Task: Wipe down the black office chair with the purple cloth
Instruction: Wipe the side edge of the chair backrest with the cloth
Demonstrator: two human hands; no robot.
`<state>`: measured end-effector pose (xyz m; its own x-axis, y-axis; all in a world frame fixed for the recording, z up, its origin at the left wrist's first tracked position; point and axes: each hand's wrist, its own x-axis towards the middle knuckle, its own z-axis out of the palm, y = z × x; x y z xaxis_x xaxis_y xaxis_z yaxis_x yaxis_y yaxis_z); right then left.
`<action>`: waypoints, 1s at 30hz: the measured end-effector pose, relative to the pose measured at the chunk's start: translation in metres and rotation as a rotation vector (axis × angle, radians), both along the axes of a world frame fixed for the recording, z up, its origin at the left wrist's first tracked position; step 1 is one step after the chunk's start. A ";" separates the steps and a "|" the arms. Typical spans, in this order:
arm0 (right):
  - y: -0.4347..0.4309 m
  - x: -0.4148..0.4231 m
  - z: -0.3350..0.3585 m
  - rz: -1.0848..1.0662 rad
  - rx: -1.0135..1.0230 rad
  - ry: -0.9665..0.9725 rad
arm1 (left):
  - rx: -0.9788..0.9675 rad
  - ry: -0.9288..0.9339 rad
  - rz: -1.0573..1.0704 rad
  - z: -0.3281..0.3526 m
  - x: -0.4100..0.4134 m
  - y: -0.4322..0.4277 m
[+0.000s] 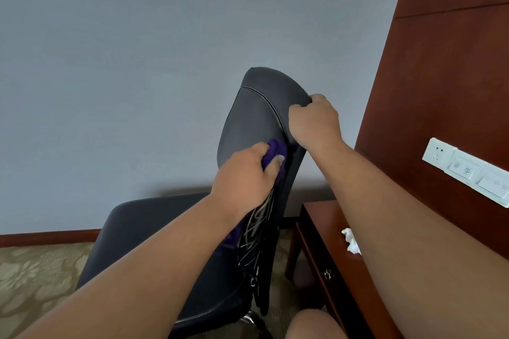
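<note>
At the backrest, your right hand (pixel 314 121) grips the black office chair (pixel 256 115) to steady it; left hand (pixel 242 176) fingers (pixel 276 164) bunch the purple cloth (pixel 275 150) against it.

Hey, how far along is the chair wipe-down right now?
Under way. Done: nothing shows as clearly wiped yet. In hand: the left hand holds the purple cloth against the middle of the backrest while the right hand grips its top edge. Left: the seat and the base, which the cloth isn't touching.
</note>
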<state>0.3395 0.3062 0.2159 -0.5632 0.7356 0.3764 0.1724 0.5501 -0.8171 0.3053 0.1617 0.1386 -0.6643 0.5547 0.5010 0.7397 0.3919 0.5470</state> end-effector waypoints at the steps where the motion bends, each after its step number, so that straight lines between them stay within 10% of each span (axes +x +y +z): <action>1: 0.000 0.000 0.000 -0.004 0.002 0.000 | -0.019 0.006 -0.016 -0.003 0.003 0.000; 9: -0.001 0.000 0.001 -0.002 -0.003 -0.009 | -0.326 0.224 -0.019 -0.019 0.003 -0.012; 15: -0.004 0.001 0.001 0.001 -0.005 0.000 | 0.045 0.012 -0.067 0.000 0.011 -0.010; 26: -0.001 0.000 0.003 0.004 -0.027 -0.009 | -0.208 0.023 -0.079 -0.029 0.002 -0.018; 30: -0.004 0.000 0.002 0.004 -0.020 -0.010 | 0.124 -0.273 -0.145 -0.013 0.010 -0.009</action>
<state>0.3398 0.3020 0.2183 -0.5697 0.7407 0.3561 0.1789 0.5346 -0.8259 0.3152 0.1526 0.1257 -0.7022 0.5991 0.3848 0.6023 0.2116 0.7697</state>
